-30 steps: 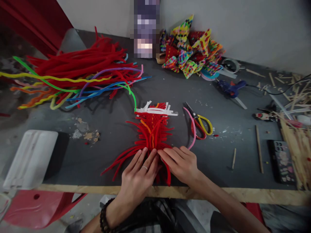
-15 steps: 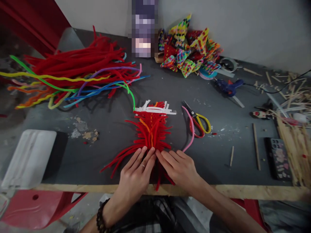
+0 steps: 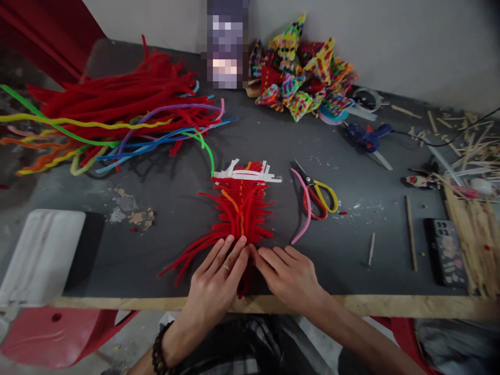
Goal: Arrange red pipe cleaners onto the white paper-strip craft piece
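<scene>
A woven piece of red pipe cleaners (image 3: pixel 255 216) lies before me, with an orange pipe cleaner (image 3: pixel 241 221) along its middle and white strips (image 3: pixel 248 175) across its far end. Loose red ends fan out on both sides. My left hand (image 3: pixel 216 276) holds the near part down, its fingers close together and its thumb beside the right fingertips. Curled fingers of my right hand (image 3: pixel 291 271) pinch red strands at the piece's near end. Both hands partly cover the strands there. Scissors (image 3: pixel 326 197) with red and yellow handles and a pink pipe cleaner (image 3: pixel 305 203) lie to the right.
Loose pipe cleaners (image 3: pixel 117 96) are heaped at the far left, and colourful woven shapes (image 3: pixel 299 78) at the back. A blue glue gun (image 3: pixel 365 138), a phone (image 3: pixel 445 252) and wooden sticks (image 3: pixel 469 239) occupy the right. A white case (image 3: pixel 42 255) is at the left edge.
My right fingers have shifted slightly at the near end, and the red strands below my hands show less now. The whole view has moved a little.
</scene>
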The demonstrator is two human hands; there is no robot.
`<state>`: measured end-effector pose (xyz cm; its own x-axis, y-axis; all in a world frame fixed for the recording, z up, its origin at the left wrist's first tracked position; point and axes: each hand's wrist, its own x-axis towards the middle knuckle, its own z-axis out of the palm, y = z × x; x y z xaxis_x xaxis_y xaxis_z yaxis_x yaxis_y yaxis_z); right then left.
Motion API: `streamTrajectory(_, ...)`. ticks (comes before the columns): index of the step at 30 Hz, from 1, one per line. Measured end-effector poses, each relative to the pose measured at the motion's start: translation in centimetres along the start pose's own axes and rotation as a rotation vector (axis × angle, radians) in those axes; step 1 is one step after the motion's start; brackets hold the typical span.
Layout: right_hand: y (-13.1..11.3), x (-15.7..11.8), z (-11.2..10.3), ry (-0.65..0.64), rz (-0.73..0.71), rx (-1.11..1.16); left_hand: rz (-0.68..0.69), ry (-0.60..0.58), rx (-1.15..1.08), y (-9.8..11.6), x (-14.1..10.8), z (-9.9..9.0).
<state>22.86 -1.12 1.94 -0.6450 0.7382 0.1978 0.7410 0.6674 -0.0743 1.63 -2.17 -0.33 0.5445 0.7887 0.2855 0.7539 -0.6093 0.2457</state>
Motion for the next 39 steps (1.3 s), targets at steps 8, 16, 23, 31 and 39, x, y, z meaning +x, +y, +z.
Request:
streamTrajectory(8, -0.4, -1.1, 0.3, 0.233, 0.189, 0.095, 0.023, -0.033, 0.094, 0.7, 0.1, -0.5)
streamTrajectory(16, 1.3, 0.7, 0.6, 0.236, 0.223, 0.049, -0.028, -0.018, 0.119, 1.4, 0.0, 0.0)
streamTrajectory(23, 1.2, 1.6, 0.7, 0.186, 0.307, 0.042, -0.037, -0.007, 0.228, 2.1, -0.1, -0.2)
streamTrajectory(31, 2.1, 3.8, 0.1, 0.106, 0.472, 0.314, -0.069, -0.082, 0.115, 1.5, 0.0, -0.8)
streamTrajectory(39, 2.8, 6.7, 0.4, 0.018, 0.644, 0.487, -0.058, -0.097, 0.099, 1.5, -0.1, -0.6)
